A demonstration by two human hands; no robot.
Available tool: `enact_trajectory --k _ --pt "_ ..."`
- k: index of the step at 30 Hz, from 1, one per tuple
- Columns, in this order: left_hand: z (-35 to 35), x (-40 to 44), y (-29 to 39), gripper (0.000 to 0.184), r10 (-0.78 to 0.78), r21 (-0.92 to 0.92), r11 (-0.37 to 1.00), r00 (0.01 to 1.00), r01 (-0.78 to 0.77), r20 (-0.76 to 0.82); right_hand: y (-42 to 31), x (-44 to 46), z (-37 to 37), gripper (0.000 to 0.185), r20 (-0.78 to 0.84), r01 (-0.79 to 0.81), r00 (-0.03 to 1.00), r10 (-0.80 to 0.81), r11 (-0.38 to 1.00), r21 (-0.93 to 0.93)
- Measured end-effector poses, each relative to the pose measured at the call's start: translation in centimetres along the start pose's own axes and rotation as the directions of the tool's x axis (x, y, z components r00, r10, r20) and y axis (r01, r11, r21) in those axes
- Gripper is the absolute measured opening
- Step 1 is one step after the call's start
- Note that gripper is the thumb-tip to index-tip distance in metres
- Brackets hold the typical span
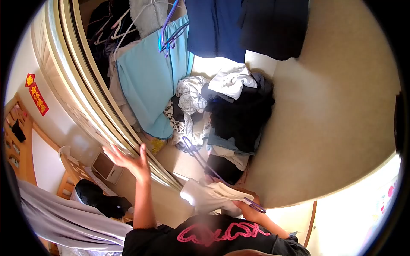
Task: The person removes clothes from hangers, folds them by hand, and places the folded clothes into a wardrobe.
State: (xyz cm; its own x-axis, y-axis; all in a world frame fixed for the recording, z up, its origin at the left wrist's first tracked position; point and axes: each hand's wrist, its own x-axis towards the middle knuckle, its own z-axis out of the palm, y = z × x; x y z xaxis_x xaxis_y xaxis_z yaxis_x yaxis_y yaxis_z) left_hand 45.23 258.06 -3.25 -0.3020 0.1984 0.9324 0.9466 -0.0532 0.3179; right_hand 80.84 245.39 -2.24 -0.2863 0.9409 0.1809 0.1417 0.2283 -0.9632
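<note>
My left hand point(130, 164) is raised with its fingers spread, holding nothing, close to the edge of the sliding wardrobe door point(115, 128). In my right hand point(247, 208), at the lower middle, is a white garment point(205, 194) bunched up in front of my body. A purple hanger point(211, 167) runs through the garment; its hook end points up toward the wardrobe, and its other end sticks out beside my right hand. Folds of cloth hide part of the right hand's fingers.
A pile of dark clothes point(239, 113) fills the wardrobe floor, with a white cloth point(232, 81) on top. Beside it hang a light blue cloth point(149, 77) and dark navy garments point(215, 30). The wardrobe side panel point(329, 106) stands right. A wooden bed frame point(25, 149) is far left.
</note>
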Motion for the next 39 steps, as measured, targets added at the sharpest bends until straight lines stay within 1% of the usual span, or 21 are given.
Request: enact_trajectory --k 1,2,3,4,5,6,7,9,13,17,18,21,24,25,27,30,32,35,37,38,39 --pt "-1.4 -0.6 1.8 0.089 -0.042 -0.127 0.991 0.999 0.041 -0.002 0.1 -0.2 0.0 0.029 -0.022 -0.03 0.999 0.03 1.0 -0.006" --pt "-2.3 -2.4 2.3 0.077 0.05 -0.224 0.973 0.998 -0.055 -0.029 0.2 -0.4 0.2 0.029 -0.043 -0.062 0.997 0.062 0.998 -0.011" --pt "-3.1 -6.0 2.6 0.054 0.183 -0.174 0.962 0.971 -0.209 -0.153 0.1 -0.3 0.5 0.029 -0.074 -0.052 0.996 0.053 0.999 0.01" --pt "-4.2 -8.7 3.1 0.041 0.402 -0.458 0.811 0.915 -0.364 -0.016 -0.1 -0.1 0.7 0.03 -0.104 -0.042 0.994 0.044 0.999 0.029" --pt "-5.6 -10.7 4.3 0.027 0.607 -0.798 0.535 0.783 -0.279 0.133 -0.3 0.0 0.9 0.03 -0.134 -0.031 0.99 0.037 0.999 0.045" --pt "-7.2 -11.0 6.5 0.014 0.753 -0.94 0.34 0.604 -0.016 0.262 -0.4 0.2 1.0 0.033 -0.142 -0.025 0.989 0.028 0.999 0.02" --pt "-8.2 -11.0 9.3 0.014 0.779 -0.957 0.286 0.572 0.039 0.256 -0.2 0.2 1.1 0.034 -0.143 0.061 0.987 -0.069 0.996 -0.061" --pt "-6.8 -14.5 11.2 0.014 0.717 -0.948 0.302 0.632 0.098 0.294 0.4 0.4 1.4 0.035 -0.118 0.233 0.958 -0.263 0.947 -0.22" --pt "-4.8 -16.8 12.7 0.018 0.734 -0.856 0.253 0.487 0.45 0.473 -1.2 2.0 2.4 0.033 0.106 0.454 0.89 -0.443 0.839 -0.302" --pt "-3.4 -11.7 13.2 0.021 0.765 -0.871 0.241 0.469 0.428 0.442 -4.8 3.4 2.9 0.035 0.148 0.483 0.869 -0.472 0.874 -0.055" --pt "-2.8 -10.4 13.7 0.022 0.768 -0.879 0.239 0.474 0.412 0.431 -5.3 3.4 2.3 0.055 0.222 0.457 0.864 -0.453 0.889 0.035" --pt "-1.6 -6.5 15.4 0.025 0.771 -0.897 0.24 0.489 0.371 0.408 -8.3 2.4 1.8 0.073 0.165 0.395 0.908 -0.384 0.918 -0.038" --pt "-1.2 -4.0 16.6 0.027 0.775 -0.905 0.225 0.497 0.361 0.391 -12.0 1.5 3.2 0.09 0.118 0.359 0.901 -0.417 0.871 0.336" --pt "-1.5 -3.6 16.8 0.028 0.776 -0.909 0.219 0.501 0.355 0.383 -12.5 0.9 3.2 0.09 0.086 0.356 0.909 -0.407 0.868 0.346" --pt "-1.9 -3.0 16.8 0.03 0.777 -0.91 0.211 0.503 0.357 0.378 -12.1 -0.4 2.8 0.048 -0.086 0.586 0.81 -0.581 0.809 0.047" --pt "-2.8 -2.7 15.5 0.033 0.772 -0.904 0.209 0.504 0.372 0.386 -12.3 -3.5 2.0 0.03 -0.259 0.565 0.792 -0.553 0.825 -0.033" --pt "-3.4 -2.8 13.9 0.034 0.765 -0.899 0.209 0.508 0.386 0.396 -12.6 -4.5 2.9 0.028 -0.392 0.519 0.782 -0.484 0.854 -0.019" --pt "-4.4 -3.0 10.8 0.037 0.753 -0.891 0.217 0.512 0.4 0.413 -12.5 -3.5 5.2 0.028 -0.427 0.312 0.838 -0.339 0.94 -0.135" --pt "-5.3 -3.1 9.5 0.039 0.75 -0.894 0.229 0.516 0.385 0.414 -11.1 -2.0 5.7 0.048 -0.294 0.176 0.901 -0.319 0.888 -0.424" --pt "-5.5 -3.1 9.0 0.04 0.745 -0.896 0.233 0.523 0.378 0.414 -11.0 -0.3 6.6 0.062 -0.249 0.196 0.915 -0.318 0.889 -0.415" --pt "-5.7 -3.0 8.6 0.04 0.74 -0.899 0.234 0.532 0.37 0.411 -10.4 1.2 6.4 0.067 -0.097 0.258 0.896 -0.433 0.687 -0.68"
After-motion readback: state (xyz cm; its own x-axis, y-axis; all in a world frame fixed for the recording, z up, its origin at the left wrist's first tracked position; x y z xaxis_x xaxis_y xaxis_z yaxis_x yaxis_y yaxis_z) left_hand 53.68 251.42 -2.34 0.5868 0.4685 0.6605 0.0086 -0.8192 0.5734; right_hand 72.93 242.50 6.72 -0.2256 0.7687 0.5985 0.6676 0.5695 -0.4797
